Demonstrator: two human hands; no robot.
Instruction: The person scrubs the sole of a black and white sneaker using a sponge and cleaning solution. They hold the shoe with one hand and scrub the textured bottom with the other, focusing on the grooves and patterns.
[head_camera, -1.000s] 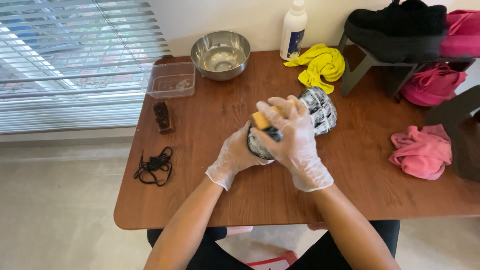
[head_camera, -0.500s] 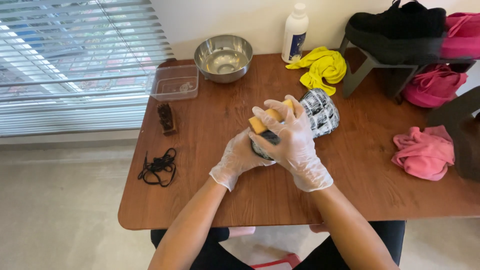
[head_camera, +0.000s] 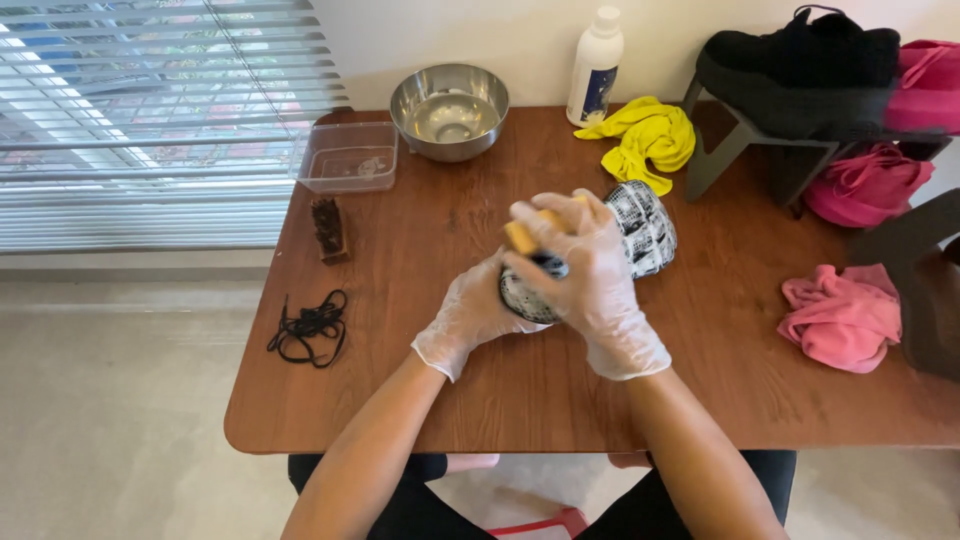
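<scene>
A black-and-white patterned shoe (head_camera: 645, 225) lies on the brown wooden table (head_camera: 480, 400), near its middle. My left hand (head_camera: 470, 315), in a clear glove, grips the shoe's near end from below and from the left. Wearing the same kind of glove, my right hand (head_camera: 590, 275) is closed on a yellow-orange sponge (head_camera: 522, 235) and presses it against the top of the shoe's near end. The hands hide most of that end of the shoe.
A steel bowl (head_camera: 448, 110), a clear plastic tub (head_camera: 348, 157) and a white bottle (head_camera: 596, 68) stand at the back. A small brush (head_camera: 328, 228) and black laces (head_camera: 310, 326) lie left. A yellow cloth (head_camera: 645, 140), a pink cloth (head_camera: 840, 315) and a black shoe on a stand (head_camera: 800, 70) sit right.
My right hand has shifted slightly with the sponge over the shoe's near end. The left hand keeps its hold on the shoe. The view has drifted a little.
</scene>
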